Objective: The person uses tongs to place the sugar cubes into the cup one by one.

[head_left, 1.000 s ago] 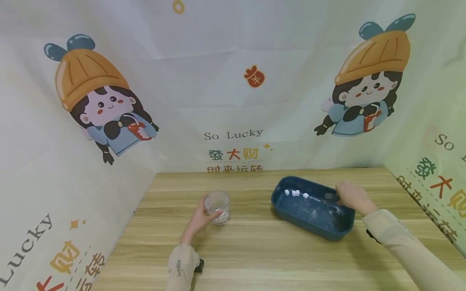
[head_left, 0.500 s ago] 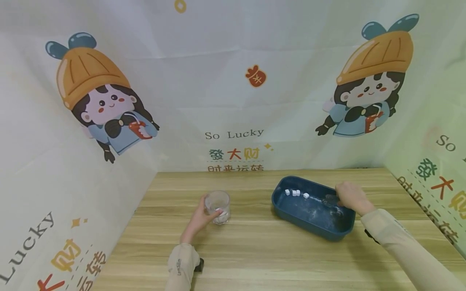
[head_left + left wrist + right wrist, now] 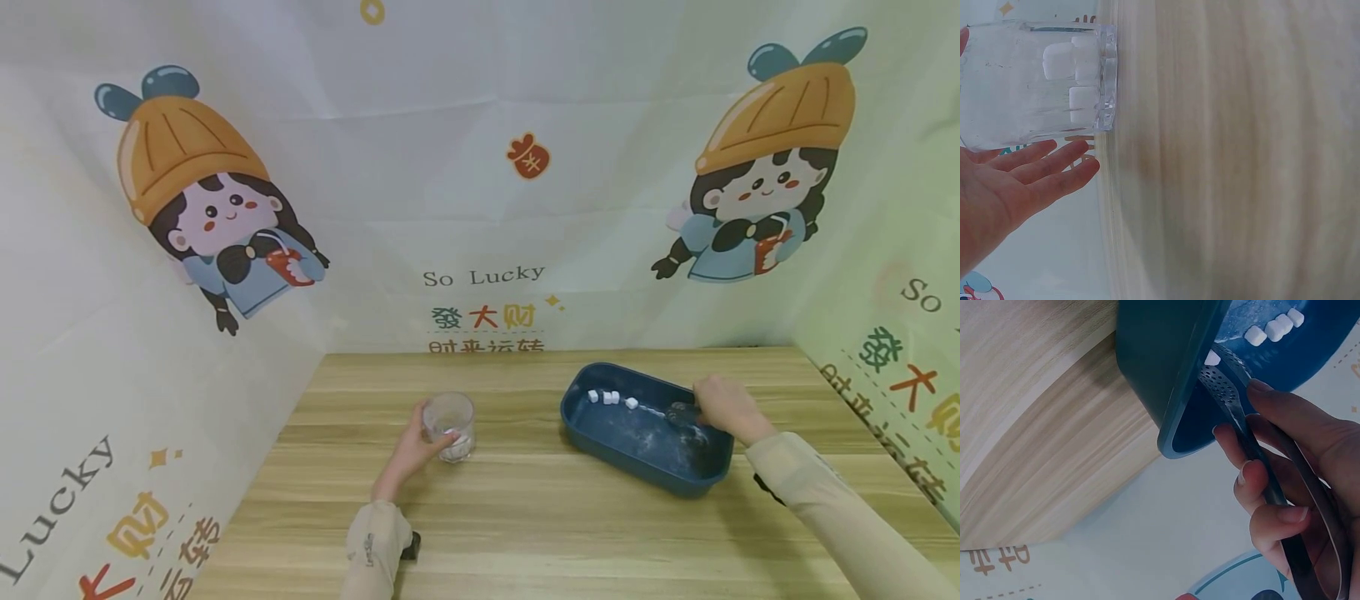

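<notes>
In the head view my left hand holds a clear drinking glass upright on the table, thumb across its near side. White sugar-like cubes lie at the bottom of the glass in the left wrist view. My right hand reaches over the far right rim of a dark blue tub. It grips metal tongs with perforated tips, pointing down into the tub. One white cube shows between the tips. A short row of loose cubes lies farther along the tub floor.
The wooden table carries the glass on the left and the tub on the right, with bare wood between them. White powder marks the tub floor. A printed cloth backdrop stands behind the table and along both sides.
In the head view the tongs' tips have shifted slightly down and toward the middle of the tub. The left hand, glass and row of cubes stay as they were.
</notes>
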Tool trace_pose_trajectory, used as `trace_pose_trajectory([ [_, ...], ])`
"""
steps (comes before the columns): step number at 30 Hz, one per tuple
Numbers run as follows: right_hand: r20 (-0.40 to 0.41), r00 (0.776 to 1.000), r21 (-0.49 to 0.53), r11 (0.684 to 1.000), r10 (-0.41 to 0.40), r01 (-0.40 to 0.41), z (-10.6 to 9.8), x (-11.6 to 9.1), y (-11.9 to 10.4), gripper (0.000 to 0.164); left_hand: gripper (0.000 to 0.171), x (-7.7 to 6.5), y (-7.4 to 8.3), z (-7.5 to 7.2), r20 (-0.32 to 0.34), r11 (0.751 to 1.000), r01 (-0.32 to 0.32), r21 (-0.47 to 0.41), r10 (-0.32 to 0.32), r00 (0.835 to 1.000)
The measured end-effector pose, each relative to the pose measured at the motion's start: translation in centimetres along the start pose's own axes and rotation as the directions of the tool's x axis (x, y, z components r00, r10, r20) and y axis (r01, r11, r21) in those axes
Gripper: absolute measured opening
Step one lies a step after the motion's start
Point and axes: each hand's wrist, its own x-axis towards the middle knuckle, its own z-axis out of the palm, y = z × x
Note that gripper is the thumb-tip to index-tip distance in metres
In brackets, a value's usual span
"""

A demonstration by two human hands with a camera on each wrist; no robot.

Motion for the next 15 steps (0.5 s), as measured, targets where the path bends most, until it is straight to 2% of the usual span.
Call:
trace_pose_trajectory([
  [10, 0.031, 0.999, 0.012, 1.000, -0.006, 0.006, -0.6, -0.3, 0.0, 0.021, 0.084, 0.0, 0.1, 0.0, 0.001, 1.000, -0.006, -0.006, 0.006, 1.000],
  [15, 0.072, 0.997, 0.063, 0.998, 0.012, -0.017, -1.1, -0.5, -0.1, 0.022, 0.084, 0.0, -0.1, 0.0, 0.002, 1.000, -0.002, -0.005, 0.002, 1.000],
])
